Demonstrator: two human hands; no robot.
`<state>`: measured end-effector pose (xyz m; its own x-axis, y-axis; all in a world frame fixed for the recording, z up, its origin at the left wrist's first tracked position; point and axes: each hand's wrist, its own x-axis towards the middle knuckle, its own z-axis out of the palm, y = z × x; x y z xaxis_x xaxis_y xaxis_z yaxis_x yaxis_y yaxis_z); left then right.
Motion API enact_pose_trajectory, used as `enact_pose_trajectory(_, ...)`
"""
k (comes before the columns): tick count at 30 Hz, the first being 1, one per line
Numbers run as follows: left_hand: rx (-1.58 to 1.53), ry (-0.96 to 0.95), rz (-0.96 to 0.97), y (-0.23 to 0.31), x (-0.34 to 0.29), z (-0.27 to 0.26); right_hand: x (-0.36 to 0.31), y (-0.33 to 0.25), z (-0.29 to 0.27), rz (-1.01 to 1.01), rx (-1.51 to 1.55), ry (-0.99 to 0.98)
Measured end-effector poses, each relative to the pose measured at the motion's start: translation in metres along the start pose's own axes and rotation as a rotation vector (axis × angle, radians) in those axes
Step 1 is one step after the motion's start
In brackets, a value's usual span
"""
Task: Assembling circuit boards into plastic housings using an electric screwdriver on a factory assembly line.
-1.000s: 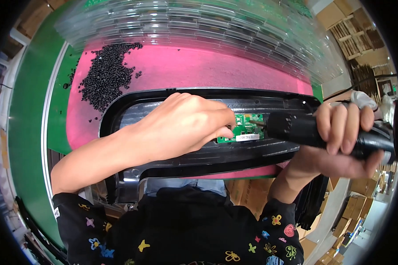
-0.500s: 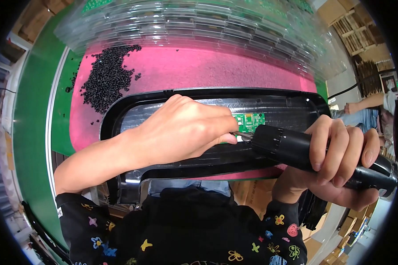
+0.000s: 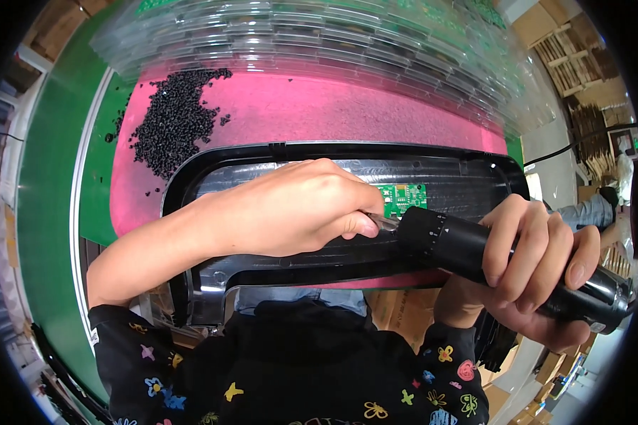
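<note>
My right hand (image 3: 539, 262) is wrapped round a black electric screwdriver (image 3: 450, 244), held at a slant with its bit toward the left. The thumb and forefinger of my left hand (image 3: 319, 205) pinch the end of the metal screwdriver bit (image 3: 385, 224). Whether a screw sits at its tip is hidden by the fingers. Under both hands lies a long black plastic housing (image 3: 461, 185) with a raised rim. Inside it is a green circuit board (image 3: 406, 194), partly covered by my left hand and the screwdriver's nose.
A heap of small black screws (image 3: 174, 124) lies at the far left of the pink mat (image 3: 290, 106). Behind it stand stacked clear plastic trays (image 3: 319, 42). The green table (image 3: 53, 205) runs along the left. At far right, another person's leg (image 3: 588, 214) shows near cardboard boxes.
The screwdriver and my right hand have shifted slightly left and down. My left fingertips have come down a little with the bit. The other person's arm at the right has left view.
</note>
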<state>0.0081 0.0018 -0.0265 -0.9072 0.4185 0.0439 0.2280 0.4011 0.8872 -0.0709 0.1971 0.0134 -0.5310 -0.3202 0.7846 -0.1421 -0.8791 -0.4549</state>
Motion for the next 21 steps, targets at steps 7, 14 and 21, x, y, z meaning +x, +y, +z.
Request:
enact_pose_trajectory(7, 0.381, 0.250, -0.059, 0.007, -0.006, -0.005, 0.001, 0.008, -0.007, 0.163, -0.195, 0.011)
enact_pose_trajectory(14, 0.354, 0.346, -0.116, 0.011, -0.009, -0.011, -0.004, 0.020, -0.018, 0.261, -0.203, -0.137)
enact_pose_trajectory(21, 0.369, 0.411, -0.041, 0.002, -0.014, -0.006, -0.002, 0.027, 0.002, 0.353, -0.313, -0.003)
